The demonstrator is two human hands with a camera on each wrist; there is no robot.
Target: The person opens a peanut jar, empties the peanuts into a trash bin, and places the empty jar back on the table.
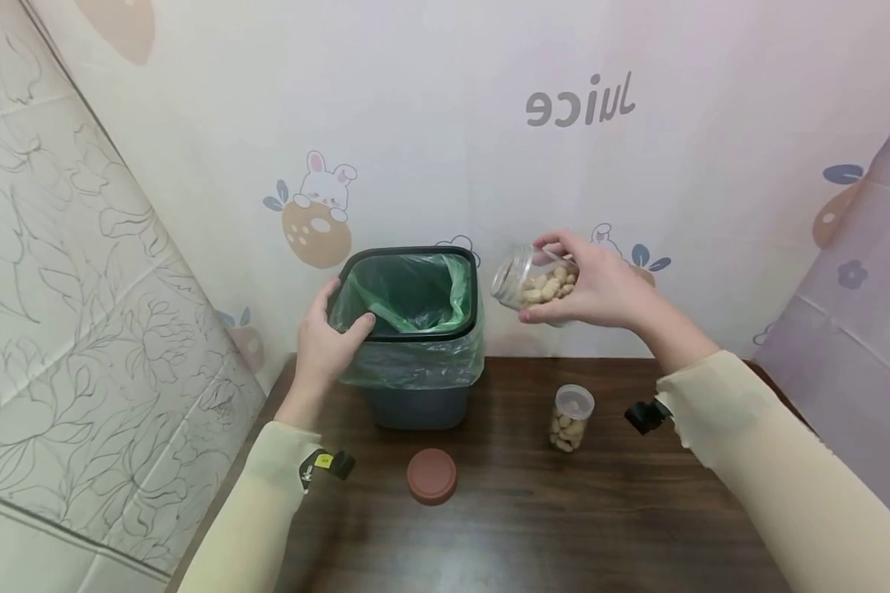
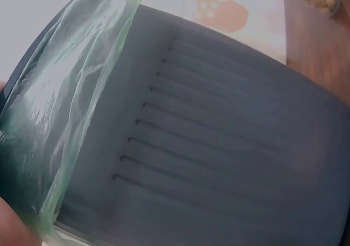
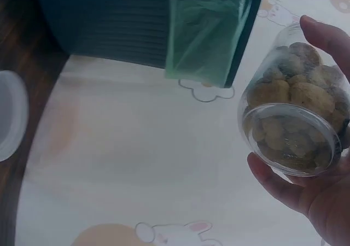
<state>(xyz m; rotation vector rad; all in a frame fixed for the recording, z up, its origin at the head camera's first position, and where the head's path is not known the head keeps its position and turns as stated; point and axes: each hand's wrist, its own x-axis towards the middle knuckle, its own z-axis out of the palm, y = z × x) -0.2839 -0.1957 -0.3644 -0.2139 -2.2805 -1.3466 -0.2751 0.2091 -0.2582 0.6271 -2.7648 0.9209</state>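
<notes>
Bin point(image 1: 419, 409), one, dark grey, black rim, standing at the far left of the bench point(image 1: 519, 527); fitted with a green translucent liner point(image 1: 415, 362) folded over the rim. Jar point(image 1: 537, 284), one, clear, uncapped, held raised just right of the bin and apart from it; tilted, mouth to the left, toward the bin; pale tan nut-like pieces point(image 3: 306, 95) inside. Right hand point(image 1: 601, 284): grip closed about the jar, thumb on the near side, fingers on the far side. Left hand point(image 1: 325, 342): grip on the near left corner of the bin, thumb over the near rim, fingers along the left side. Smaller container point(image 1: 569, 420), clear, with pale translucent top, similar pieces inside; upright on the bench, right of the bin and nearer. Round lid point(image 1: 432, 475), reddish, lying flat on the bench, just nearer than the bin. Sleeves point(image 1: 749, 436), cream, one on each arm. Backing sheet point(image 1: 415, 123) at the far side, whitish, printed with rabbits and reversed lettering "Juice". Left wall point(image 1: 52, 206), white, with grey flower line-work.
</notes>
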